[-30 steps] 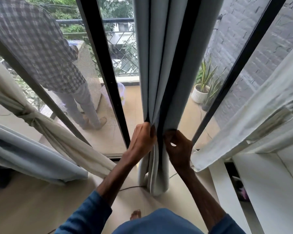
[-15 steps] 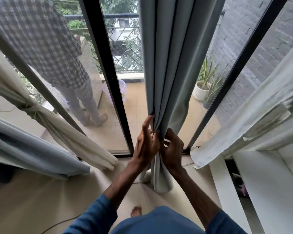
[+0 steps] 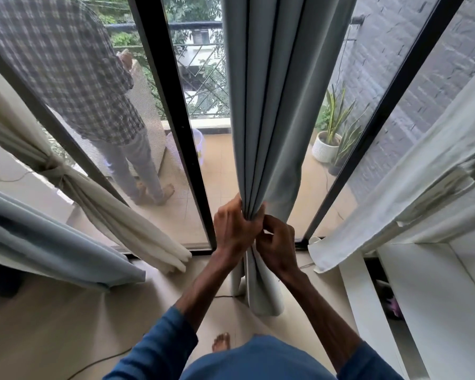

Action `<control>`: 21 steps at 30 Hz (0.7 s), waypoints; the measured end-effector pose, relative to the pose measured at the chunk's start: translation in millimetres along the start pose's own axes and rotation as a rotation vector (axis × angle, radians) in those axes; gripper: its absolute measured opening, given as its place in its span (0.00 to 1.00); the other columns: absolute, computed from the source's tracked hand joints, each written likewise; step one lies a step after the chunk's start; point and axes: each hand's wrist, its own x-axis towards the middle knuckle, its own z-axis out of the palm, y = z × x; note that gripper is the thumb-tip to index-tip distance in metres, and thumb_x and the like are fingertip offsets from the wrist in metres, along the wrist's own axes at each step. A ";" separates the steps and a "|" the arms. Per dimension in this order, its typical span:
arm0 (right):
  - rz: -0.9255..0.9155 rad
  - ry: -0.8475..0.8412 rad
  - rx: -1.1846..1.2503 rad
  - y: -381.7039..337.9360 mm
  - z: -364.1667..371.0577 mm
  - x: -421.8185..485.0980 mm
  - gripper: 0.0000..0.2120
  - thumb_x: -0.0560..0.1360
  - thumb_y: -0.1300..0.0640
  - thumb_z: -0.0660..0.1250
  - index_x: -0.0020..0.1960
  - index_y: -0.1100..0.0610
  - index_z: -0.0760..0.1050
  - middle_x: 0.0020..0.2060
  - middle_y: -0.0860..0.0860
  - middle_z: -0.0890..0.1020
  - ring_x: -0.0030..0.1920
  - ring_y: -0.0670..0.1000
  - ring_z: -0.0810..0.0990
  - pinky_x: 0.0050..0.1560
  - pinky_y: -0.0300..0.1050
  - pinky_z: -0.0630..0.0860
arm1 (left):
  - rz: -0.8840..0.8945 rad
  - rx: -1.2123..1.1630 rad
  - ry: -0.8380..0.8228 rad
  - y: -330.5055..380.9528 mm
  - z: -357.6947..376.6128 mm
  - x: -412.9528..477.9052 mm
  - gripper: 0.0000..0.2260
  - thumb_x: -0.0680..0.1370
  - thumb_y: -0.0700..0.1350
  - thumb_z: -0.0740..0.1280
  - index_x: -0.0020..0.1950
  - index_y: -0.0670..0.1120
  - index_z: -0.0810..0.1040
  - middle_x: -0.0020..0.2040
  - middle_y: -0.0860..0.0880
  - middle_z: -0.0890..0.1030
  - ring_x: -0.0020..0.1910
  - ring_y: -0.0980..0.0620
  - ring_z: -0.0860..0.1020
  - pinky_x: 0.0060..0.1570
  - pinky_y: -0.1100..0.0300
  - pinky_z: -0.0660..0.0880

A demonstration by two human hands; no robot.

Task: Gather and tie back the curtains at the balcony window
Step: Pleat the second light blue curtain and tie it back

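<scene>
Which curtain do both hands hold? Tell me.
The pale grey-blue pleated curtain at the centre: the left hand and right hand grip its gathered folds. The knotted cream curtain on the left and white curtain on the right are untouched.

The beige floor (image 3: pixel 52 325) is touched by the bunched hem of the grey curtain (image 3: pixel 263 119). A thin cable (image 3: pixel 99 362) is laid left of that curtain. A bare foot (image 3: pixel 221 342) is planted near its hem.

Your left hand (image 3: pixel 232 229) and right hand (image 3: pixel 276 246) pinch the grey curtain (image 3: pixel 269 105) folds together, just right of the black window frame (image 3: pixel 181 133).
</scene>
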 end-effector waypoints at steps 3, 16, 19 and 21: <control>0.107 -0.061 0.071 9.0 -14.0 14.3 0.17 0.71 0.70 0.65 0.50 0.55 0.86 0.42 0.47 0.88 0.45 0.47 0.88 0.47 0.50 0.86 | 0.024 0.092 0.014 -5.8 -4.7 7.6 0.12 0.73 0.46 0.72 0.33 0.42 0.78 0.28 0.45 0.78 0.25 0.46 0.74 0.28 0.61 0.64; 0.042 -0.262 -0.143 33.9 -71.9 107.6 0.20 0.70 0.71 0.72 0.51 0.46 0.82 0.46 0.50 0.87 0.44 0.38 0.84 0.56 0.57 0.82 | 0.128 0.068 -0.093 -29.4 -44.9 13.0 0.29 0.74 0.47 0.77 0.26 0.51 0.58 0.21 0.50 0.66 0.22 0.42 0.69 0.31 0.62 0.60; 0.017 -0.318 -0.153 35.9 -66.6 93.2 0.16 0.73 0.65 0.74 0.47 0.43 0.82 0.42 0.46 0.87 0.42 0.41 0.84 0.52 0.57 0.83 | 0.098 0.105 -0.065 -37.3 -50.8 16.6 0.27 0.74 0.48 0.76 0.27 0.50 0.60 0.22 0.43 0.71 0.24 0.38 0.72 0.31 0.61 0.60; 0.070 -0.351 -0.082 36.9 -71.7 83.1 0.06 0.73 0.57 0.77 0.49 0.49 0.85 0.42 0.50 0.88 0.42 0.47 0.85 0.51 0.55 0.82 | 0.063 0.126 -0.072 -44.6 -52.8 18.8 0.26 0.75 0.49 0.75 0.27 0.50 0.61 0.24 0.41 0.73 0.26 0.36 0.74 0.31 0.60 0.60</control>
